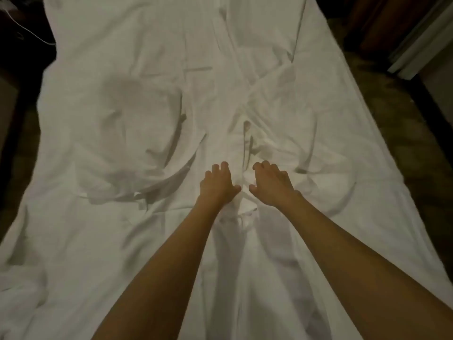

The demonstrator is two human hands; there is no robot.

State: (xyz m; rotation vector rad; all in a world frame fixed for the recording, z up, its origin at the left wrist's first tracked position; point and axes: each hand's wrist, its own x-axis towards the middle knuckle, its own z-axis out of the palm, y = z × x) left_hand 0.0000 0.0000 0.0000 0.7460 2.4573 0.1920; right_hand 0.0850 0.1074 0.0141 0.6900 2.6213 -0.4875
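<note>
One big white sheet (117, 241) lies under and all around both hands. The left hand (217, 185) and right hand (270, 185) press on it, fingers bent; grabbing or not, I cannot tell. A little bunched fold (245, 179) sits between them.

I count one rumpled white bed sheet (117, 241), my two hands, left hand (217, 185) and right hand (270, 184), and one thin white cable (31, 33).

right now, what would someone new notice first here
Two bare forearms reach up the middle, the left hand and right hand side by side with fingers curled into a rumpled white sheet, a bunched ridge of cloth between the thumbs. The sheet fills nearly the whole view, with dark floor at both sides.
</note>
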